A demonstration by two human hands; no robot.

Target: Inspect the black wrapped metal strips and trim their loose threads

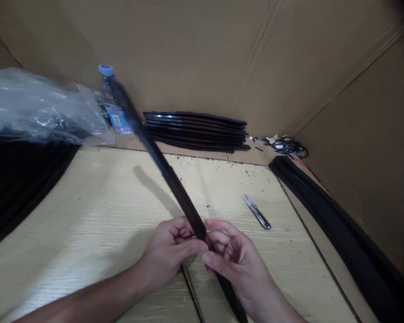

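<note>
A long dark strip [180, 190] slants from the upper left down past the bottom edge, its far end raised and blurred. My left hand [177, 246] grips it from the left, thumb across it, with a thin black cord [191, 291] hanging below that hand. Close beside it, my right hand [234, 260] pinches the same strip between thumb and fingers, the thumb tips nearly touching. Small thread snips [256, 212] lie on the pale tabletop [104, 215] to the right of the strip.
Stacked dark strips [195, 131] lie along the cardboard wall [188, 54]. A water bottle [116, 105] and clear plastic [43, 105] over dark material [23, 184] are at left. Black strips [330, 215] and tangled cords [291, 146] are at right.
</note>
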